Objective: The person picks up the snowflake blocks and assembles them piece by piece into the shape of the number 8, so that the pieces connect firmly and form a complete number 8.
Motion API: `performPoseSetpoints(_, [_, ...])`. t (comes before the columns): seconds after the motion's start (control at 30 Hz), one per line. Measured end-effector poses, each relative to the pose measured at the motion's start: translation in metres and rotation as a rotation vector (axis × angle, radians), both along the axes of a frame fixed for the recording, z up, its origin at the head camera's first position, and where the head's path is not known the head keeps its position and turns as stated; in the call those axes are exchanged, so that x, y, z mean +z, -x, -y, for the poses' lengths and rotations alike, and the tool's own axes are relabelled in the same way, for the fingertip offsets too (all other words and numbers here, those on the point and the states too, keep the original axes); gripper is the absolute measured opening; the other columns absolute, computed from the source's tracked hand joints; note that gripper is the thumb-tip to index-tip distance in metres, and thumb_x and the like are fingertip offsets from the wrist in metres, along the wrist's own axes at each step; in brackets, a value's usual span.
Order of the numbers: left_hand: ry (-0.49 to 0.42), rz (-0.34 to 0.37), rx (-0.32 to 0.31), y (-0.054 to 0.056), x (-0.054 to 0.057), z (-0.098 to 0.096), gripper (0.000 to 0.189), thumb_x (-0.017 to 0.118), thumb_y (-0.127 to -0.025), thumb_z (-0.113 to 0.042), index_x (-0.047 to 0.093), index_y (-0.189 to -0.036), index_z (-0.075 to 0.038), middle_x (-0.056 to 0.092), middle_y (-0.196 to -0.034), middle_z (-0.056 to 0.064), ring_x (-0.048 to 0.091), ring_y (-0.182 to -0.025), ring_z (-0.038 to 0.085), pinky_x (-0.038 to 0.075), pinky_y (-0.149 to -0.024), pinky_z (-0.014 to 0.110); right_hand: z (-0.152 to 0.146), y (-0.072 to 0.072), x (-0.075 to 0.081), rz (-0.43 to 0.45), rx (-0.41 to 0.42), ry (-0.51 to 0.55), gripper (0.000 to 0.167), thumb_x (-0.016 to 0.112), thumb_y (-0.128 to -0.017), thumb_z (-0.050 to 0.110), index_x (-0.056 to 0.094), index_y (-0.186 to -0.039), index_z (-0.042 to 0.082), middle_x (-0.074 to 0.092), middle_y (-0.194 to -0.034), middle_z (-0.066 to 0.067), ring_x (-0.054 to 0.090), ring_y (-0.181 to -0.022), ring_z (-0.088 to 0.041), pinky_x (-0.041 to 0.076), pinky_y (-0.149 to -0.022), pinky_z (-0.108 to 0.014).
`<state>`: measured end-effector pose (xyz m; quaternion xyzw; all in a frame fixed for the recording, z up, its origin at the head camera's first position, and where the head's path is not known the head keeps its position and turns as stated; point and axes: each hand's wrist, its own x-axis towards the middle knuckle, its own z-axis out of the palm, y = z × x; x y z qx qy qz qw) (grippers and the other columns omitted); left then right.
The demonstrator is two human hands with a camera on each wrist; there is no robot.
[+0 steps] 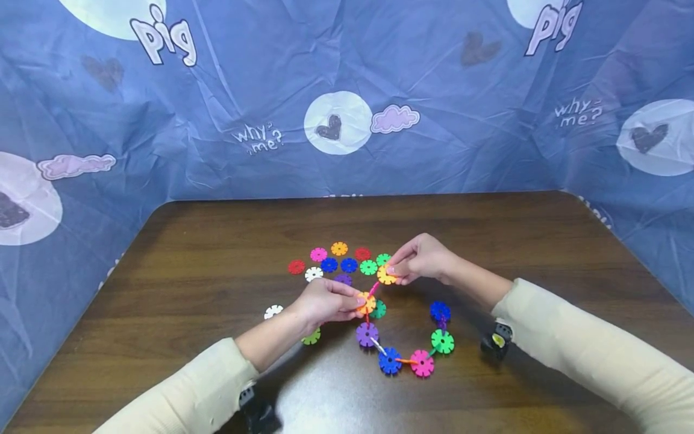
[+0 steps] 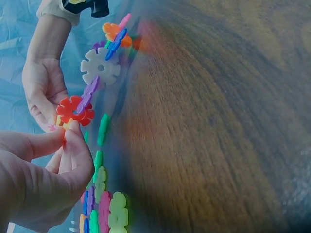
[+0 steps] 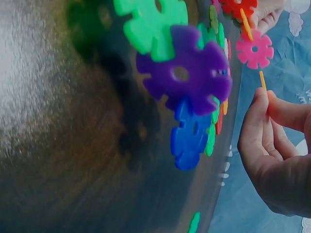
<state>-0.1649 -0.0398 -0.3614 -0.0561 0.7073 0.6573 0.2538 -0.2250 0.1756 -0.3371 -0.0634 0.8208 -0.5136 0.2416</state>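
My left hand point(image 1: 324, 301) pinches a yellow-orange snowflake disc point(image 1: 366, 302) near the end of a curved chain of slotted discs. Beyond it, a pink disc point(image 3: 255, 49) stands slotted on that yellow-orange one. With thumb and fingertips, my right hand point(image 1: 423, 258) pinches another yellow-orange disc point(image 1: 386, 275), its free edge close to the pink disc. Below my left hand the chain runs through a red disc point(image 2: 75, 110), a purple disc point(image 1: 367, 334), a white disc point(image 2: 100, 68) and a blue disc point(image 1: 390, 361), then curves right to another blue disc point(image 1: 440, 311).
Loose discs lie behind my hands on the brown wooden table point(image 1: 217, 241), among them a red disc point(image 1: 296, 267) and a white disc point(image 1: 314, 274). Left of the chain are a white disc point(image 1: 273, 311) and a lime disc point(image 1: 311, 337). Blue printed cloth point(image 1: 336, 60) hangs behind.
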Motion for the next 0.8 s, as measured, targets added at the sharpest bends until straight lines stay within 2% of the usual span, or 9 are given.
performPoseSetpoints(0.13, [0.003, 0.0, 0.005, 0.0, 0.0, 0.0, 0.022, 0.064, -0.088, 0.002, 0.065, -0.107, 0.014, 0.073, -0.077, 0.006, 0.067, -0.062, 0.008, 0.061, -0.072, 0.025, 0.002, -0.002, -0.001, 0.001, 0.019, 0.011, 0.027, 0.07, -0.082, -0.003, 0.065, -0.104, -0.018, 0.073, -0.073, -0.006, 0.065, -0.058, -0.008, 0.062, -0.07, -0.036])
performPoseSetpoints(0.27, [0.005, 0.007, 0.017, -0.001, 0.0, -0.002, 0.021, 0.064, -0.088, 0.003, 0.064, -0.106, 0.014, 0.07, -0.073, 0.005, 0.067, -0.061, 0.009, 0.061, -0.072, 0.026, 0.001, -0.003, -0.001, -0.015, 0.049, -0.006, 0.026, 0.071, -0.081, -0.002, 0.065, -0.102, -0.018, 0.074, -0.074, -0.007, 0.066, -0.058, -0.009, 0.062, -0.071, -0.038])
performPoseSetpoints(0.6, [0.014, 0.011, 0.019, -0.001, 0.002, -0.005, 0.02, 0.064, -0.087, 0.004, 0.065, -0.105, 0.014, 0.073, -0.077, 0.009, 0.066, -0.061, 0.009, 0.06, -0.068, 0.023, 0.001, -0.006, 0.001, -0.118, 0.118, -0.073, 0.024, 0.073, -0.081, 0.003, 0.07, -0.099, -0.012, 0.076, -0.084, -0.014, 0.065, -0.063, -0.005, 0.061, -0.07, -0.035])
performPoseSetpoints(0.7, [0.032, -0.015, 0.033, -0.002, 0.002, -0.008, 0.018, 0.066, -0.085, 0.006, 0.067, -0.102, 0.013, 0.072, -0.075, 0.008, 0.066, -0.06, 0.01, 0.06, -0.067, 0.024, 0.002, -0.008, 0.0, -0.137, 0.125, -0.075, 0.022, 0.072, -0.081, 0.004, 0.07, -0.098, -0.011, 0.076, -0.083, -0.014, 0.064, -0.061, -0.004, 0.061, -0.069, -0.035])
performPoseSetpoints(0.8, [0.06, -0.054, 0.063, -0.005, 0.001, -0.012, 0.017, 0.068, -0.083, 0.007, 0.068, -0.098, 0.014, 0.072, -0.076, 0.013, 0.065, -0.059, 0.009, 0.061, -0.067, 0.026, 0.005, -0.012, 0.001, -0.155, 0.107, -0.086, 0.02, 0.073, -0.08, 0.002, 0.071, -0.096, -0.011, 0.075, -0.081, -0.015, 0.063, -0.06, -0.005, 0.061, -0.068, -0.036])
